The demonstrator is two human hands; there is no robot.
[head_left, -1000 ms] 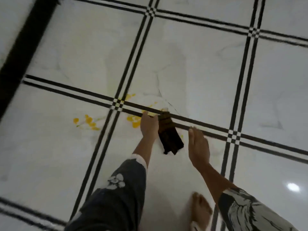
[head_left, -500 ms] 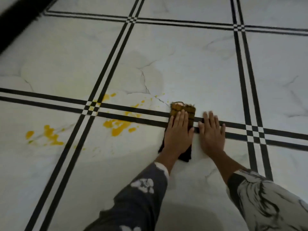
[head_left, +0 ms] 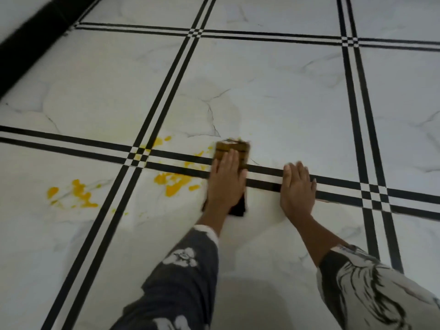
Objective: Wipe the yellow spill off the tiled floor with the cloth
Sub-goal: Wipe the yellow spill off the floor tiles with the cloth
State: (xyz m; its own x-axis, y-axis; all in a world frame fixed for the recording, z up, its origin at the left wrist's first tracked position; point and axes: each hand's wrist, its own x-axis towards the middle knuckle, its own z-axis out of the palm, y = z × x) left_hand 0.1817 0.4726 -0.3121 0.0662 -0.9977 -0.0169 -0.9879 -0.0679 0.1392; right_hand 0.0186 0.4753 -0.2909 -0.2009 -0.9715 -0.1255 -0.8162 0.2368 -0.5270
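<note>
A folded brown and black cloth (head_left: 234,150) lies on the white tiled floor (head_left: 273,103), across a black double line. My left hand (head_left: 226,184) presses flat on top of it, covering its middle. My right hand (head_left: 297,186) rests flat on the bare floor to the right, apart from the cloth and holding nothing. Yellow spill (head_left: 175,183) lies just left of the cloth, with smaller drops (head_left: 158,141) near the line crossing. A second yellow patch (head_left: 76,195) sits further left on the neighbouring tile.
Black double lines (head_left: 164,75) cross the floor in a grid. A black skirting strip (head_left: 35,36) runs along the wall at the top left. My patterned sleeves (head_left: 183,277) fill the lower middle and lower right.
One second ago my left hand held the cloth by its edge; it then went flat on top of it. Since half a second ago the cloth and left hand have slid left, nearer the spill.
</note>
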